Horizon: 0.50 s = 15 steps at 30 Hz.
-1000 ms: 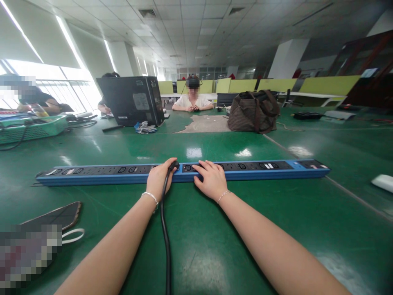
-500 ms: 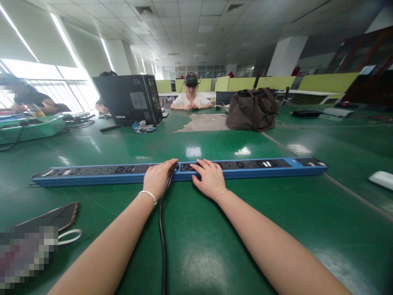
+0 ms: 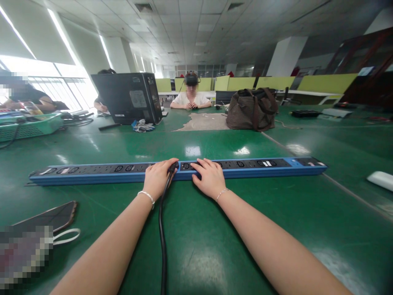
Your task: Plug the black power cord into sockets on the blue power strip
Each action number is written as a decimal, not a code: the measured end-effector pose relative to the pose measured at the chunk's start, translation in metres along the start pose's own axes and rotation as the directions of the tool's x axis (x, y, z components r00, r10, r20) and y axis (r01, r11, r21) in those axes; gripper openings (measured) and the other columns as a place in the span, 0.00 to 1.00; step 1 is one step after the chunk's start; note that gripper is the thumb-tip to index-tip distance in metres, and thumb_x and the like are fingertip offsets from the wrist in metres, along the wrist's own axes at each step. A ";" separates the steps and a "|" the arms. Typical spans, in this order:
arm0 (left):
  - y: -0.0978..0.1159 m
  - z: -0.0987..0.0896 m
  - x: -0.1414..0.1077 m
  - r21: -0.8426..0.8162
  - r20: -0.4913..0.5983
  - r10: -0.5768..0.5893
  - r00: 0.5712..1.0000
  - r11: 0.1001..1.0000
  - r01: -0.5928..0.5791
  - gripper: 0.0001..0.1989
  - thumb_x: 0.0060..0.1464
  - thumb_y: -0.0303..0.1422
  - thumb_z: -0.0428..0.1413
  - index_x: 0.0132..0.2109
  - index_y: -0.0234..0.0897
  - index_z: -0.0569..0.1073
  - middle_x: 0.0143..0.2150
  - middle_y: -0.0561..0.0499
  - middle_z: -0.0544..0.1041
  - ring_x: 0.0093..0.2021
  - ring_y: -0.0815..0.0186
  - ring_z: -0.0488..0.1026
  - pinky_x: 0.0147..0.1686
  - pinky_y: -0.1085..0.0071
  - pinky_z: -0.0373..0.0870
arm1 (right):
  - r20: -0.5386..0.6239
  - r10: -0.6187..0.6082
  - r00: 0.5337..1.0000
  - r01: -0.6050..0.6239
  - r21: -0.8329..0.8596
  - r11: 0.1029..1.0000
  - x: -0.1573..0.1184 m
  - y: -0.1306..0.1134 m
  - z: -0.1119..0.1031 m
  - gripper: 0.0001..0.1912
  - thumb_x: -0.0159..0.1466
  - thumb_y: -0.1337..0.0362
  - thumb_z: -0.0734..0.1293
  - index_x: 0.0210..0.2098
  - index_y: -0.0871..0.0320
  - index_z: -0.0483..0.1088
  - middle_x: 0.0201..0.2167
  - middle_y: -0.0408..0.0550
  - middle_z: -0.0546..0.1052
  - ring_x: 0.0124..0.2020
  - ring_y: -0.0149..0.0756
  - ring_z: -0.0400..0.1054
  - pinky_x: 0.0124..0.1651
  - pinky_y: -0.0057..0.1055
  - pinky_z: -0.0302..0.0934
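Near side of the strip (image 3: 92, 176), the blk cable (image 3: 162, 246) looks bendy, tail cut off. On the strip's mid, L hand (image 3: 157, 177) is clamped on the stiff-looking plug (image 3: 174, 166) (best held by its body), can't see if seated; R hand (image 3: 211, 177), apart, lies loose on the strip, prob. heavy, so grab edges. Beyond the strip, PC case (image 3: 129, 98) mostly hides a person (image 3: 100, 105).

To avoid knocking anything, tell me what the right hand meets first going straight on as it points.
Past the power strip it rests on, the right hand seems to have a free way over the table; farther on, it might meet the computer case, though depth and angle are unclear.
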<state>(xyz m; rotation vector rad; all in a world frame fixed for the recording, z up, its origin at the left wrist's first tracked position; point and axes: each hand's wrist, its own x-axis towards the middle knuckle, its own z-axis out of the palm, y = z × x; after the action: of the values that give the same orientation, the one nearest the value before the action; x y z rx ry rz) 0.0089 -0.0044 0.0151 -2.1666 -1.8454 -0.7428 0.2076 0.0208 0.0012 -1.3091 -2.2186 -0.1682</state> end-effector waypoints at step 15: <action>0.002 0.003 0.003 -0.107 -0.025 -0.054 0.998 0.993 0.051 0.15 0.59 0.38 0.47 0.52 0.46 0.69 0.44 0.49 0.78 0.46 0.60 0.73 0.50 0.59 0.63 | 0.020 -0.003 1.000 0.003 0.006 1.000 0.000 0.001 -0.002 0.20 0.61 0.57 0.61 0.53 0.47 0.68 0.57 0.44 0.67 0.59 0.42 0.56 0.58 0.42 0.47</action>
<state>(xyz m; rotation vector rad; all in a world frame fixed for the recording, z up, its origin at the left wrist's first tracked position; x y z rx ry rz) 0.0117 -0.0010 0.0142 -2.1671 -1.8966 -0.8972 0.2087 0.0205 0.0024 -1.3099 -2.2365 -0.1498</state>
